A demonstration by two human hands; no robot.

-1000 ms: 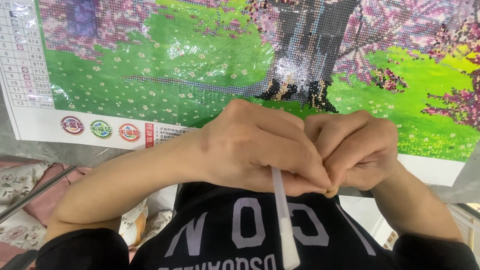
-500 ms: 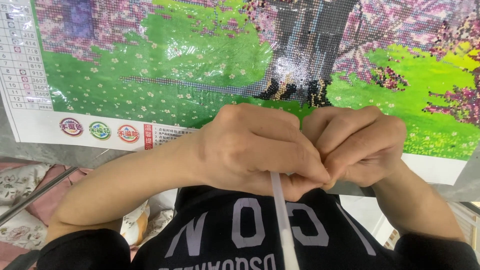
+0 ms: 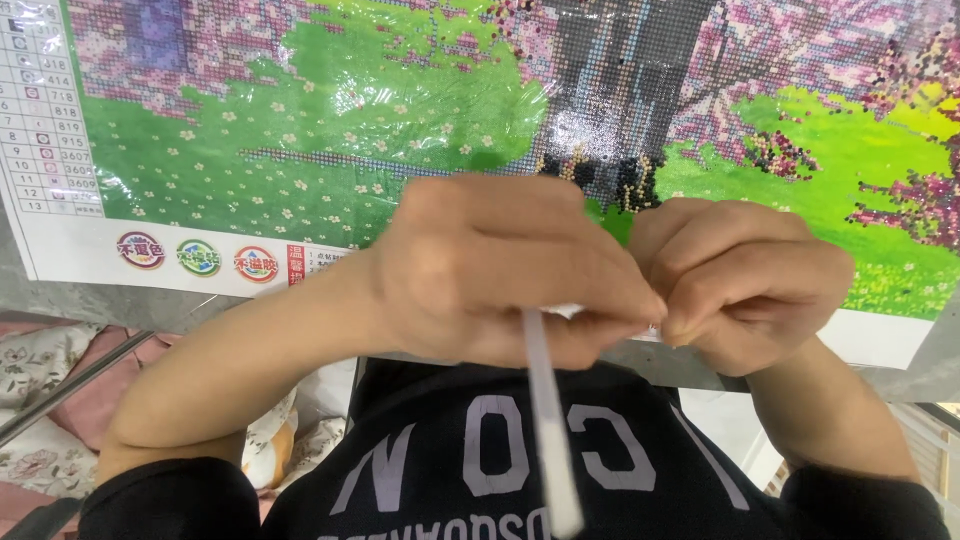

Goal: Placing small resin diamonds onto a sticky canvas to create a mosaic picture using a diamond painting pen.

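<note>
My left hand point(image 3: 500, 270) is closed around a thin white pen point(image 3: 545, 430), whose shaft slants down towards my dark shirt. My right hand point(image 3: 750, 285) is curled, its thumb and forefinger pinched together right against my left fingertips, where the pen's upper end is hidden. Whether anything small sits in that pinch cannot be made out. Both hands hover over the lower edge of a bead-picture canvas point(image 3: 300, 130) with green grass, pink blossom and a dark tree trunk, under shiny film.
A colour chart strip point(image 3: 45, 110) runs down the canvas's left margin, with round stickers point(image 3: 200, 257) below it. Flowered bedding point(image 3: 40, 400) and a slanted metal bar point(image 3: 70, 385) lie at lower left. My shirt point(image 3: 480, 470) fills the bottom.
Both hands have risen together up over the canvas's lower edge. The pen's shaft has shifted slightly left, and the pinch between the hands has stayed closed.
</note>
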